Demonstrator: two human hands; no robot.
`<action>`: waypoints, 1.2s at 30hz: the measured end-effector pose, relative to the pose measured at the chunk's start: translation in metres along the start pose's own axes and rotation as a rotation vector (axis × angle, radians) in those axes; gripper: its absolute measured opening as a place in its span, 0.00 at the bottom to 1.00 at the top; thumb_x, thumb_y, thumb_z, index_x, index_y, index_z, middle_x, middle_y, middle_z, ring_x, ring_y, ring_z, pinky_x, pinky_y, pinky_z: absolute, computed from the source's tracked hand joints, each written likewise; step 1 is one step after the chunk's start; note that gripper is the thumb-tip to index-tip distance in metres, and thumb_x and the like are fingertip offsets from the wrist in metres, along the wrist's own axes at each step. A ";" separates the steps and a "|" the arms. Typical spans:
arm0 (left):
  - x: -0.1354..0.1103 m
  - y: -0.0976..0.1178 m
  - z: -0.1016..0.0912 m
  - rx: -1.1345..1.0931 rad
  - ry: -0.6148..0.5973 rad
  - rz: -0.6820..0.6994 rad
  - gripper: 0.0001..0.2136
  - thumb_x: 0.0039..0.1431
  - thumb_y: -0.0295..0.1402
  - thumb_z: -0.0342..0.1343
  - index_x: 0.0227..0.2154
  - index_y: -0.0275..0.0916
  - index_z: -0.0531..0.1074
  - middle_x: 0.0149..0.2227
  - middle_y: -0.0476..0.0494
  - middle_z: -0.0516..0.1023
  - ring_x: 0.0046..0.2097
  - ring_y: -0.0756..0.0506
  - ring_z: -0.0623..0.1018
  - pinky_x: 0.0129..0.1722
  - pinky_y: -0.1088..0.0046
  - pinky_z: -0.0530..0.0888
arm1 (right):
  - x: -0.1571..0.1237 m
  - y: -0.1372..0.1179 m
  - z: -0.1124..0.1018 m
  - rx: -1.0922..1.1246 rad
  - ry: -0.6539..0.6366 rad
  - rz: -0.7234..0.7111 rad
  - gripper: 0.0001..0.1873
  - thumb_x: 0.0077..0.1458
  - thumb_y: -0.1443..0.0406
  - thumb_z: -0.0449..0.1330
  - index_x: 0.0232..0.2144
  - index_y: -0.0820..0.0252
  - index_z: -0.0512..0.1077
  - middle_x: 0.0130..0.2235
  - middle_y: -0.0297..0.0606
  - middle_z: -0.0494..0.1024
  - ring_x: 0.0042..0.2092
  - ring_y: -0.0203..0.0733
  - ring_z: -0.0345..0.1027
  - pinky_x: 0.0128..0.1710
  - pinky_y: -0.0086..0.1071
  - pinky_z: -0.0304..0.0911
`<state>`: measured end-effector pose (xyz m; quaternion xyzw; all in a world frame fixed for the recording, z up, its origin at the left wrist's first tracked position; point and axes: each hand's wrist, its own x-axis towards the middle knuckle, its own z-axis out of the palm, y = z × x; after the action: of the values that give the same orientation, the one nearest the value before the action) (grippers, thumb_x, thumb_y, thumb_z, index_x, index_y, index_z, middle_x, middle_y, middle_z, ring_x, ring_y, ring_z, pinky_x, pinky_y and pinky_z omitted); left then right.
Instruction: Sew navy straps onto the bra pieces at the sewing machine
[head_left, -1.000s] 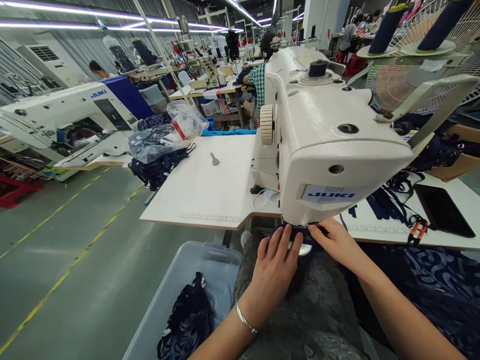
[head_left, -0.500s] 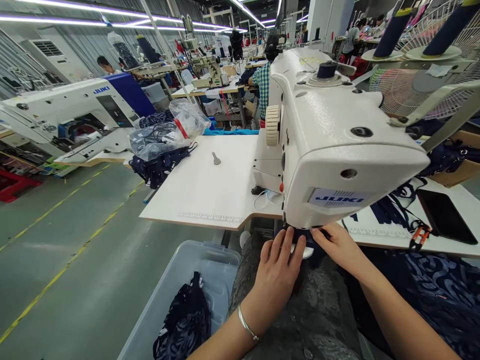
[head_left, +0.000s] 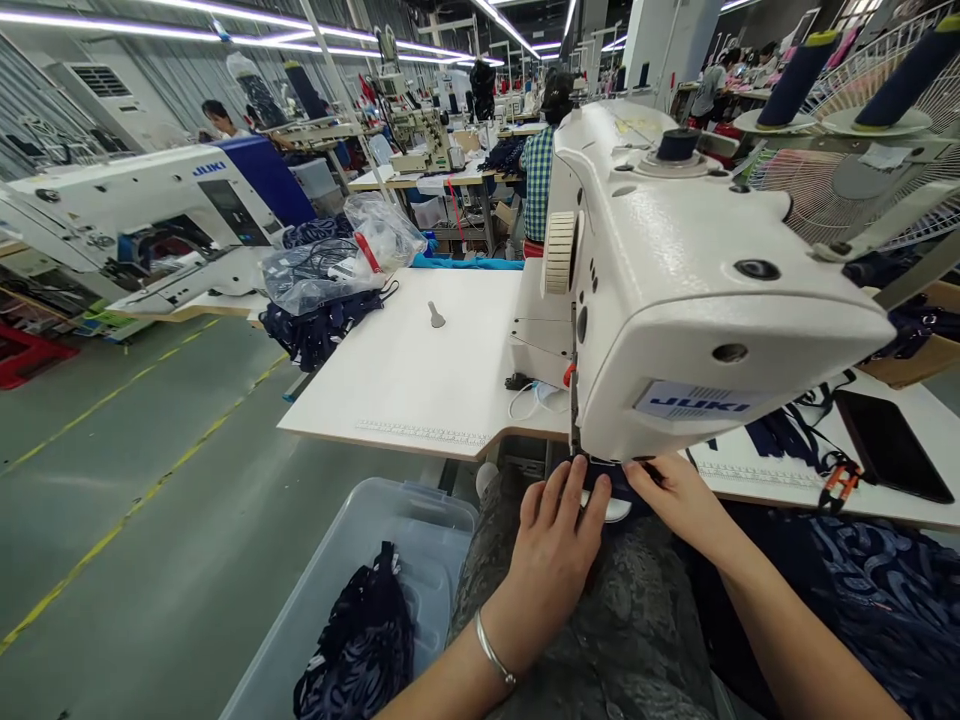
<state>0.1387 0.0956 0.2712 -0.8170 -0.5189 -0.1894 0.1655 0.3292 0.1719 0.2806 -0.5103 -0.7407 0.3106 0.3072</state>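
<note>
A white JUKI sewing machine (head_left: 720, 260) stands right in front of me, its head over a strip of navy fabric (head_left: 618, 484). My left hand (head_left: 553, 545), with a silver bangle at the wrist, rests its outstretched fingers on the fabric's left part, beside a white rounded edge of the machine bed. On the right side of the needle area, my right hand (head_left: 679, 498) pinches the fabric between thumb and fingers. The machine head hides the needle and the fabric's far end.
Left of my lap stands a clear plastic bin (head_left: 315, 570) with a navy garment (head_left: 364, 640) inside. The white table (head_left: 405, 370) bears a small metal piece (head_left: 436, 315) and bagged navy garments (head_left: 322, 290). At right lie orange-handled snips (head_left: 840, 485) and a black tablet (head_left: 892, 445).
The view has shifted slightly, so the machine head appears a little farther right. Both hands keep almost the same place on the fabric.
</note>
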 end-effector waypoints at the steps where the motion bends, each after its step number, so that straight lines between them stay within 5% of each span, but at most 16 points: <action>1: 0.000 0.000 0.000 -0.003 0.000 -0.008 0.21 0.67 0.32 0.49 0.62 0.43 0.60 0.66 0.41 0.57 0.65 0.40 0.59 0.57 0.58 0.64 | 0.000 0.000 0.001 -0.005 0.005 -0.009 0.16 0.64 0.57 0.50 0.27 0.57 0.68 0.34 0.40 0.73 0.39 0.48 0.66 0.37 0.38 0.61; 19: -0.001 0.003 -0.002 0.029 -0.053 -0.013 0.26 0.65 0.30 0.53 0.64 0.44 0.56 0.67 0.41 0.54 0.63 0.38 0.62 0.55 0.57 0.68 | -0.007 -0.003 0.004 0.077 0.060 -0.075 0.16 0.67 0.57 0.47 0.31 0.55 0.66 0.34 0.37 0.69 0.38 0.45 0.65 0.37 0.35 0.62; 25: 0.002 0.004 -0.003 0.047 -0.072 0.007 0.28 0.64 0.30 0.54 0.65 0.43 0.55 0.67 0.41 0.55 0.64 0.37 0.61 0.56 0.55 0.66 | -0.022 0.028 0.020 0.203 0.095 0.005 0.13 0.66 0.54 0.48 0.44 0.55 0.64 0.32 0.34 0.67 0.33 0.43 0.65 0.35 0.35 0.64; 31: 0.005 0.002 -0.008 -0.063 0.094 -0.021 0.12 0.67 0.38 0.52 0.51 0.45 0.70 0.58 0.45 0.70 0.56 0.41 0.70 0.52 0.59 0.64 | -0.044 0.072 0.022 0.139 -0.134 0.051 0.17 0.64 0.51 0.51 0.39 0.57 0.71 0.39 0.41 0.75 0.43 0.50 0.69 0.44 0.41 0.66; 36: -0.004 -0.031 -0.016 -0.275 0.337 -0.081 0.07 0.66 0.24 0.49 0.37 0.40 0.71 0.38 0.47 0.79 0.44 0.47 0.76 0.45 0.65 0.65 | -0.064 0.059 -0.011 0.241 -0.112 0.155 0.15 0.61 0.52 0.56 0.38 0.56 0.71 0.33 0.35 0.74 0.35 0.43 0.69 0.36 0.34 0.66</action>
<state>0.1066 0.0976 0.2854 -0.7673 -0.4855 -0.3987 0.1289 0.3897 0.1296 0.2325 -0.5071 -0.6724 0.4483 0.2996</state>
